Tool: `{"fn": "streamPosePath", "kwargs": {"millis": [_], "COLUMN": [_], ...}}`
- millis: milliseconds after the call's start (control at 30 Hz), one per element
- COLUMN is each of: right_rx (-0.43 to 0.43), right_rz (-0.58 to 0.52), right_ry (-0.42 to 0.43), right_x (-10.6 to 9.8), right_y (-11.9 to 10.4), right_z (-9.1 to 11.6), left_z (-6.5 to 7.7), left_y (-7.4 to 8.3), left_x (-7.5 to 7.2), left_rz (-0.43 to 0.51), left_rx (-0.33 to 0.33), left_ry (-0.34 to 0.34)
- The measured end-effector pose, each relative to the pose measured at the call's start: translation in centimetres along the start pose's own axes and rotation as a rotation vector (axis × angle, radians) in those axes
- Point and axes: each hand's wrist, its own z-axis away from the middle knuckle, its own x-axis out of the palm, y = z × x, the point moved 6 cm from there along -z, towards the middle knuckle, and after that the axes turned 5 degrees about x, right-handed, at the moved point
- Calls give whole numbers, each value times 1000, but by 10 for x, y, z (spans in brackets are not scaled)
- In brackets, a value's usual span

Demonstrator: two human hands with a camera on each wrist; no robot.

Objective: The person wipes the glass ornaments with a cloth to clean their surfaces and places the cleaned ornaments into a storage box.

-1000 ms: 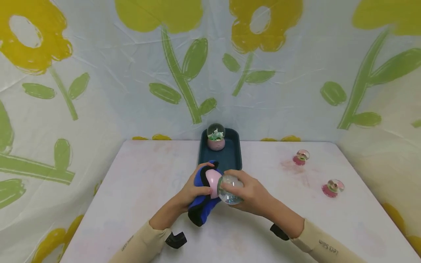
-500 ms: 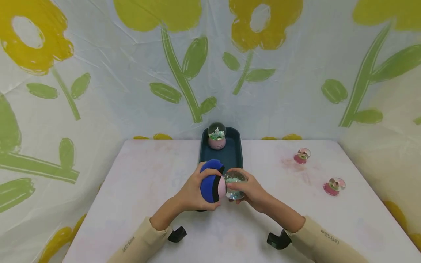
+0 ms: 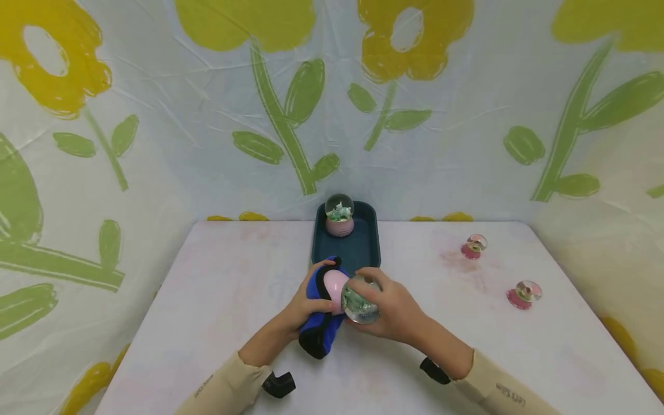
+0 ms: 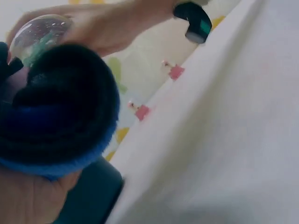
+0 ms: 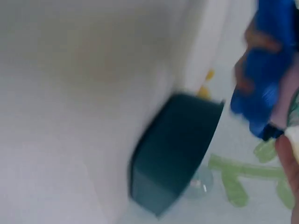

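In the head view a snow globe [image 3: 358,308] with a pink base lies on its side between both hands, above the table. My left hand [image 3: 294,312] grips a blue-and-black cloth [image 3: 315,339] that wraps round the pink base. The fingers of my right hand [image 3: 396,308] curl round the glass ball. In the left wrist view the fuzzy cloth [image 4: 100,140] covers much of the base. The right wrist view shows the cloth [image 5: 264,70] against the pink base, with most of the ball cut off at the edge.
A dark teal tray [image 3: 365,242] stands behind the hands, holding an upright pink-based snow globe [image 3: 339,216] at its far end. Two small pink-based globes, a farther one [image 3: 473,246] and a nearer one [image 3: 523,295], stand at the right. A flowered curtain [image 3: 332,104] hangs behind the table.
Half a second ago the back of my left hand and the cloth were turned over the base; now the left hand has rolled back, showing the pink base again. The right hand has shifted round the ball.
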Motion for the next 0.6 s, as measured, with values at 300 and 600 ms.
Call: {"fn": "streamPosePath", "kwargs": {"millis": [300, 600], "right_rx": [-17, 523], "right_rz": [11, -489], "right_ry": [-45, -148], "right_x": [-2, 2], "right_y": [4, 32], "right_z": [0, 2], "left_z": [-5, -4], "left_y": [7, 19], "left_x": [-2, 4], "left_rz": [-306, -687], "left_rx": [49, 252], "left_ry": [51, -43]}}
